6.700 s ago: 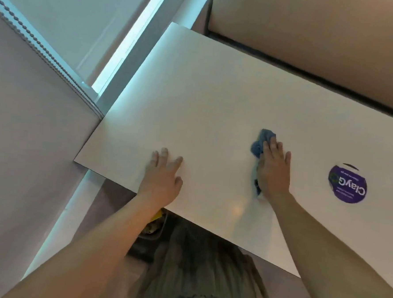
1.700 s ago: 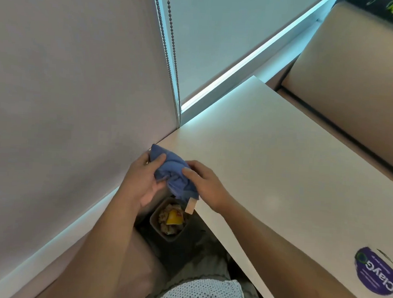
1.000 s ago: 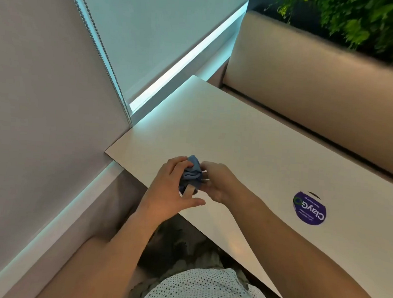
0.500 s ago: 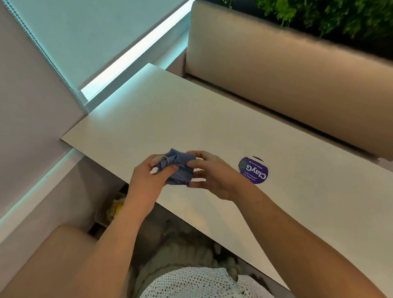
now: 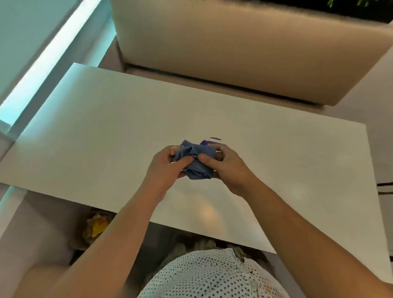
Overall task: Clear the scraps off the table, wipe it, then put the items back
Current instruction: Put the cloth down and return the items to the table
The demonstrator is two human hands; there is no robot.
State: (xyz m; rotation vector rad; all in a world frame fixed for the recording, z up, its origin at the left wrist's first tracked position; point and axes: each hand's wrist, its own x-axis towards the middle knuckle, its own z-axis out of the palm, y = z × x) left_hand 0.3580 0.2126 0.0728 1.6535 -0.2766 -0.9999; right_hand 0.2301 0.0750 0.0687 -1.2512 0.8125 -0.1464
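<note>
I am holding a crumpled blue cloth [image 5: 196, 159] in both hands over the middle of the white rectangular bench [image 5: 95, 129]. I cannot tell whether it is touching the top. My left hand [image 5: 164, 168] is gripping the cloth's left side, its fingers [image 5: 181, 163] curling round the bunched fabric. My right hand [image 5: 227, 169] is pinching the right side, with the thumb lying across the top and the other fingers wrapping behind.

A round purple sticker [image 5: 207, 142] is showing on the bench just beyond the cloth. It is mostly hidden and its print is unreadable. A beige upholstered seat back [image 5: 243, 48] is running along the bench's far edge. Below the near edge, toward the left corner, a dark container of yellowish scraps [image 5: 95, 226] is showing, partly hidden by my left forearm.
</note>
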